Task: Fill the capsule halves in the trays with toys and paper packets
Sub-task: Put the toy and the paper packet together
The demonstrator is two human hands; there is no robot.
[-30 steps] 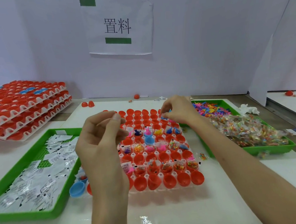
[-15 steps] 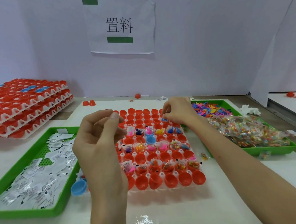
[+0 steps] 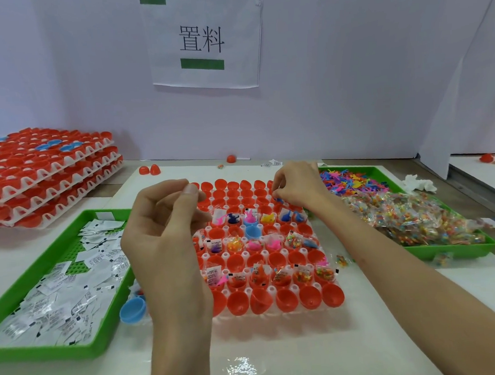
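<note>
A white tray (image 3: 246, 254) of red capsule halves (image 3: 286, 301) lies in the middle. Several halves hold small toys, bead bags or paper packets, and the front row holds none. My right hand (image 3: 298, 187) hovers over the far right rows and pinches a small blue toy (image 3: 278, 199) at its fingertips. My left hand (image 3: 168, 238) is raised over the tray's left side, back toward me. Its thumb rests against its curled fingers, and the inside of that hand is hidden.
On the left, a green tray (image 3: 47, 351) holds white paper packets (image 3: 61, 288). The green tray (image 3: 447, 254) on the right holds coloured toys (image 3: 353, 181) and bead bags (image 3: 410, 220). Stacked capsule trays (image 3: 42, 176) sit far left. A blue capsule half (image 3: 133, 310) lies between the trays.
My right hand has sunk slightly toward the far rows with the blue toy. My left hand has hardly moved.
</note>
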